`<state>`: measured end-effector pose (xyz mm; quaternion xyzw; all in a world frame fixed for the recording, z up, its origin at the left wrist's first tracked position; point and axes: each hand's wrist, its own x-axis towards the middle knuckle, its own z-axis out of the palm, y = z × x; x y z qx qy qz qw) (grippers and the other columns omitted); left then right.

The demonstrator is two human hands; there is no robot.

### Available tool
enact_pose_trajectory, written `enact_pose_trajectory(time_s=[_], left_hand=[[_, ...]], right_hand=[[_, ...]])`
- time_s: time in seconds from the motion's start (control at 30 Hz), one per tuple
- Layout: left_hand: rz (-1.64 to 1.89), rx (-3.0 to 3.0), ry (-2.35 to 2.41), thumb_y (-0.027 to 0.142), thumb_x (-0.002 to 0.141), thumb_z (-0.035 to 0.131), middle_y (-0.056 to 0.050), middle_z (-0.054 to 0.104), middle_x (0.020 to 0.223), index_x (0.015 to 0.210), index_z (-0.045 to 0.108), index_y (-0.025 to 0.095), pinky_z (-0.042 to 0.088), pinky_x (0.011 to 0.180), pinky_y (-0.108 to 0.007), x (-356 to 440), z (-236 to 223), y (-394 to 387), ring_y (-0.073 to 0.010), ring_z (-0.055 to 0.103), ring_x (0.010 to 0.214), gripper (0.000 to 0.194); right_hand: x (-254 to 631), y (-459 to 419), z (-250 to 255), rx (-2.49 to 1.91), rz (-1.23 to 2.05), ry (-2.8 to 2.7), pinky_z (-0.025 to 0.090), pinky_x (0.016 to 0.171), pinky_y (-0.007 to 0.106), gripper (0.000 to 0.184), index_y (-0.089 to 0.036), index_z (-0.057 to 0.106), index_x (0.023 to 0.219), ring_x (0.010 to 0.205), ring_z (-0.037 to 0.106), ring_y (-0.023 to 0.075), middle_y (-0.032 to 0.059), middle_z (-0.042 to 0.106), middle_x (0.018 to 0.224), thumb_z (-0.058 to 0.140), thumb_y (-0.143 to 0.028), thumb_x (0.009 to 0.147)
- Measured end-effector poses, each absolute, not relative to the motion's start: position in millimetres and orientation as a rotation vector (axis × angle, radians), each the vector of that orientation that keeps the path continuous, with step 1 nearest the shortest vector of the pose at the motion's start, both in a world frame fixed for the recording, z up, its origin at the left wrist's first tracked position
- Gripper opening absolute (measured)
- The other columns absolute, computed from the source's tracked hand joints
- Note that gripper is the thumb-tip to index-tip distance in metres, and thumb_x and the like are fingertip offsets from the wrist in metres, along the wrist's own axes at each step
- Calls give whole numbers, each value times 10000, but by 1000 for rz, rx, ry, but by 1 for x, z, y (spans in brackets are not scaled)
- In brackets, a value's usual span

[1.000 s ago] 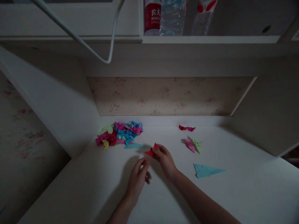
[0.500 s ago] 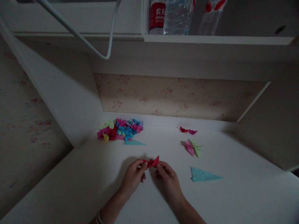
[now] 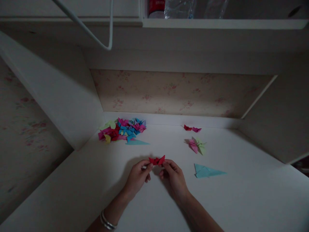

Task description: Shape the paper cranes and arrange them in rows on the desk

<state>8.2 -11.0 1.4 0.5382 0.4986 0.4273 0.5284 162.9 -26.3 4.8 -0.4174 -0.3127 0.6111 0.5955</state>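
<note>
A small red folded-paper piece (image 3: 157, 160) with pointed ends is held up between both hands over the white desk (image 3: 154, 206). My left hand (image 3: 138, 175) pinches its left end between thumb and forefinger. Its right end sits in the pinch of my right hand (image 3: 175, 177). To the right of my right hand lies a pale blue folded-paper triangle (image 3: 209, 171) with a long point. Further back, a pink paper piece (image 3: 193, 145) and a light green one (image 3: 201, 146) touch each other.
At the back left is a heap of colourful folded papers (image 3: 123, 130), with another pale blue pointed piece (image 3: 137, 142) before it. A red and a magenta piece (image 3: 196, 130) lie near the back edge. Overhead are a shelf (image 3: 224, 23) with bottles and a hanging white cable (image 3: 89, 30).
The view has tilted down and shifted slightly. Both hands still hold the red paper, whose left point now shows more clearly above my left fingers.
</note>
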Motion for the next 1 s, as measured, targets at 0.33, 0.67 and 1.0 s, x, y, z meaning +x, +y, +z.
enact_pose_trajectory(time_s=[0.33, 0.67, 1.0], left_hand=[[1084, 1193, 1210, 493, 754, 622, 51, 463, 444, 901, 638, 125, 291, 381, -177, 5, 0, -10, -85, 407, 396, 397], [1085, 1184, 1226, 473, 754, 620, 63, 426, 438, 854, 635, 131, 250, 392, -178, 5, 7, -10, -74, 354, 401, 356], [1075, 1174, 1221, 490, 739, 632, 65, 418, 441, 855, 644, 125, 233, 397, -184, 6, 10, -12, -74, 337, 406, 383]], right_hand=[[161, -28, 0, -998, 1383, -891, 376, 461, 239, 315, -155, 622, 812, 474, 507, 96, 11, 605, 691, 677, -463, 769], [162, -27, -3, -1011, 1352, -970, 359, 470, 244, 297, -176, 620, 852, 480, 487, 97, 5, 596, 662, 630, -471, 813], [162, -29, 1, -1025, 1308, -1013, 337, 446, 228, 333, -174, 629, 853, 454, 459, 93, -18, 559, 558, 643, -500, 786]])
